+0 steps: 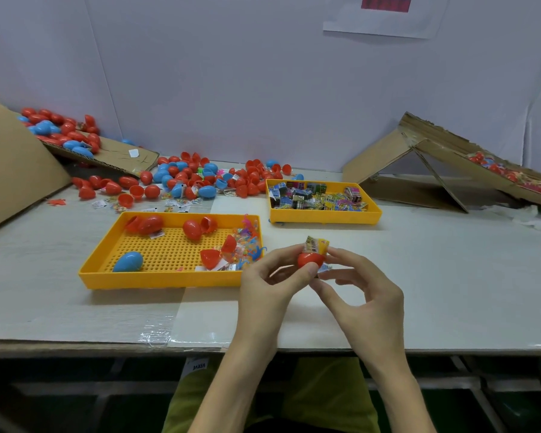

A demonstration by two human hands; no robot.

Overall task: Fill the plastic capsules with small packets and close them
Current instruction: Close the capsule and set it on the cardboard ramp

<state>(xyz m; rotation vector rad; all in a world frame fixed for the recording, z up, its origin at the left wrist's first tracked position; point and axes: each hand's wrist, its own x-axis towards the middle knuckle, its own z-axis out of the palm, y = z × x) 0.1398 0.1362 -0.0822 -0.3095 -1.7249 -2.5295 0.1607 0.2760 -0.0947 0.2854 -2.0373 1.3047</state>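
Pinching a red capsule half (pixel 309 260) between thumb and fingertips, the left hand (pixel 270 285) holds it just above the desk (pixel 419 276), right of the perforated yellow tray (pixel 100 267). The right hand (pixel 367 295) nips the striped packet (pixel 316 244) poking from its mouth. Light, stiff and likely slick, the shell is best gripped round its belly; the crumply packet wants pressing at its top edge.

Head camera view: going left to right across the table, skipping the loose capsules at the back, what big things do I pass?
Cardboard sheet → perforated tray → packet tray → cardboard ramp
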